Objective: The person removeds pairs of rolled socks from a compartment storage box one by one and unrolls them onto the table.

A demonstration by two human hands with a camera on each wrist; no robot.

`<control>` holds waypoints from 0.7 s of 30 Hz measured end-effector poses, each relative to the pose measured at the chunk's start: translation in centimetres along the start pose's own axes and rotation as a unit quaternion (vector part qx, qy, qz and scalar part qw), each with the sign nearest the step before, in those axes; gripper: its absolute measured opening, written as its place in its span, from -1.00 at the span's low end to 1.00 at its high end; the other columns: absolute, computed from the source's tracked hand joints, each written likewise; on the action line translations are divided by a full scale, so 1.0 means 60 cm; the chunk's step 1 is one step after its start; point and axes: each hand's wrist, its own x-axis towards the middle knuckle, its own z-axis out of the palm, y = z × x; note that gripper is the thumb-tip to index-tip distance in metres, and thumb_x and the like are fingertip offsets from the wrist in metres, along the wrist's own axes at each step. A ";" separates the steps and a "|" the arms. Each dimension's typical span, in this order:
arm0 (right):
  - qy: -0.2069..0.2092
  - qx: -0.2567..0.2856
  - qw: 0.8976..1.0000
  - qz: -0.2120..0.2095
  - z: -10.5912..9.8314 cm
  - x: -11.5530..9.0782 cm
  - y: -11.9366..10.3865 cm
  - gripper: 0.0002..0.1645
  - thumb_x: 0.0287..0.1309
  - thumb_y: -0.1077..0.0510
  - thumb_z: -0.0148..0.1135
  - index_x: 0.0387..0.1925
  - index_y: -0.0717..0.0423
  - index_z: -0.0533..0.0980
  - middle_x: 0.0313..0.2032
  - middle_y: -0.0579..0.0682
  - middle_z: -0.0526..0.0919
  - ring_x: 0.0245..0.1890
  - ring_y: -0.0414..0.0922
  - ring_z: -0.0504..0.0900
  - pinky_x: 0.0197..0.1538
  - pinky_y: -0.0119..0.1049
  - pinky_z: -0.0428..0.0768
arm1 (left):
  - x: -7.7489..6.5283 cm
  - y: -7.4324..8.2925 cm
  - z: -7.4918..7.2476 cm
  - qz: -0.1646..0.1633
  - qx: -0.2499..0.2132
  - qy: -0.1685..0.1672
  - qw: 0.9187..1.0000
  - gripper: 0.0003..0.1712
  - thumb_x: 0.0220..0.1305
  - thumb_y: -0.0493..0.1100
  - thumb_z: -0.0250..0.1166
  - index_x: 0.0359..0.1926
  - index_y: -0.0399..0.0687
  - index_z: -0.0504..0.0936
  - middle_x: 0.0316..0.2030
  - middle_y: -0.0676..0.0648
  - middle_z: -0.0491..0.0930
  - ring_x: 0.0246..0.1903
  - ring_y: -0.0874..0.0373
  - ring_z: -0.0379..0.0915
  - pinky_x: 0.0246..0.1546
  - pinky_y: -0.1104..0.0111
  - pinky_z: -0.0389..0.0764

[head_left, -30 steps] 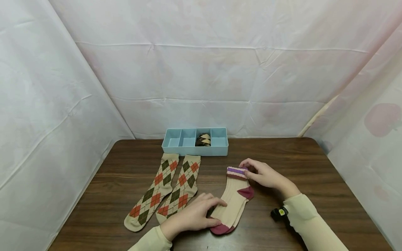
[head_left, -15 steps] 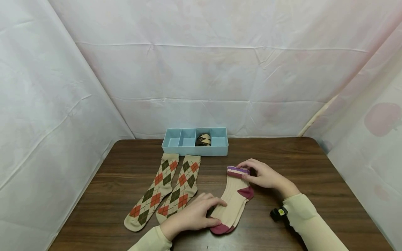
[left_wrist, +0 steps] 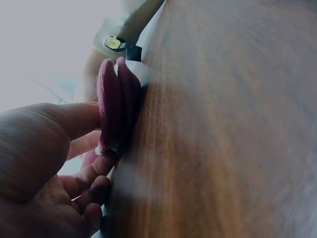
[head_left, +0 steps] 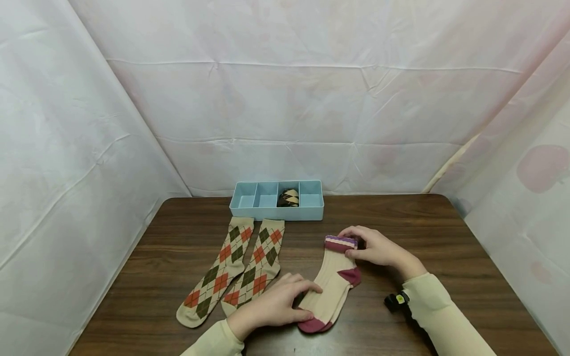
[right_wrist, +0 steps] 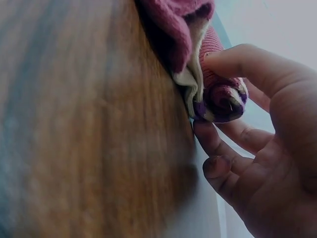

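Observation:
A stacked pair of cream ankle socks with burgundy heels and toes lies flat on the wooden table. My left hand rests at their toe end, thumb on the burgundy toe and index finger on the foot. In the left wrist view the two toes lie one over the other beside my thumb. At the far end, my right hand pinches the cuff, which is partly rolled. The right wrist view shows the striped roll between thumb and fingers.
Two argyle socks lie flat side by side to the left, the nearer one partly behind my left hand. Behind them stands a light blue divided box, with a rolled dark argyle bundle in one compartment. White fabric hangs around the table.
My right hand has turned the cuff over toward the foot: the purple stripe has shifted to the top edge and more burgundy shows. My left hand has stayed in place.

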 end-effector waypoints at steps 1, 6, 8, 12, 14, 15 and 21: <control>0.000 0.001 1.000 0.001 -0.001 0.000 0.000 -0.52 0.44 0.01 0.50 0.30 -0.16 0.59 0.11 -0.11 0.69 -0.01 -0.14 0.61 0.04 -0.09 0.60 | 0.000 0.001 0.000 0.001 0.000 -0.001 1.000 -0.43 0.38 0.13 0.56 0.36 0.38 0.65 0.09 0.23 0.62 0.12 0.33 0.41 0.15 0.34 0.48; 0.002 0.016 1.000 0.015 -0.006 0.000 0.005 -0.60 0.52 0.04 0.41 0.29 -0.10 0.59 0.02 -0.12 0.72 -0.13 -0.17 0.61 -0.08 -0.20 0.59 | 0.001 0.002 0.000 0.010 0.003 -0.004 1.000 -0.44 0.39 0.11 0.55 0.36 0.36 0.65 0.08 0.23 0.62 0.11 0.35 0.40 0.14 0.36 0.48; 0.001 0.024 0.999 0.022 -0.008 0.000 0.007 -0.63 0.57 0.05 0.35 0.30 -0.08 0.58 -0.02 -0.12 0.73 -0.18 -0.19 0.61 -0.12 -0.23 0.59 | 0.001 0.002 0.000 0.013 0.005 -0.005 1.000 -0.44 0.40 0.11 0.55 0.36 0.35 0.65 0.08 0.23 0.62 0.10 0.35 0.41 0.13 0.37 0.48; -0.001 0.040 0.998 0.044 -0.011 0.001 0.011 -0.66 0.66 0.02 0.23 0.31 -0.04 0.53 -0.12 -0.11 0.73 -0.31 -0.18 0.62 -0.21 -0.23 0.59 | 0.001 0.001 0.000 0.019 0.007 -0.008 1.000 -0.44 0.41 0.10 0.54 0.37 0.34 0.64 0.10 0.23 0.64 0.09 0.36 0.41 0.13 0.38 0.48; 0.007 0.035 0.998 0.052 -0.012 0.002 0.013 -0.67 0.68 0.00 0.20 0.32 -0.05 0.52 -0.13 -0.11 0.72 -0.31 -0.18 0.63 -0.20 -0.21 0.59 | 0.001 0.001 0.000 0.021 0.008 -0.008 1.000 -0.44 0.41 0.10 0.54 0.37 0.33 0.64 0.11 0.23 0.64 0.09 0.36 0.42 0.14 0.38 0.48; 0.012 0.030 0.998 0.054 -0.012 0.003 0.014 -0.67 0.68 0.00 0.19 0.32 -0.05 0.52 -0.13 -0.11 0.72 -0.29 -0.18 0.64 -0.18 -0.19 0.60 | 0.002 0.001 0.000 0.023 0.009 -0.009 1.000 -0.44 0.41 0.10 0.54 0.37 0.33 0.64 0.11 0.23 0.65 0.10 0.36 0.42 0.14 0.38 0.48; 0.058 -0.015 0.998 0.013 -0.012 0.007 0.022 -0.74 0.65 0.14 0.23 0.25 -0.03 0.60 0.07 -0.02 0.67 0.07 -0.04 0.67 0.13 0.10 0.64 | 0.002 0.000 0.000 0.024 0.010 -0.010 1.000 -0.43 0.40 0.10 0.54 0.37 0.33 0.64 0.10 0.23 0.65 0.10 0.36 0.42 0.15 0.38 0.48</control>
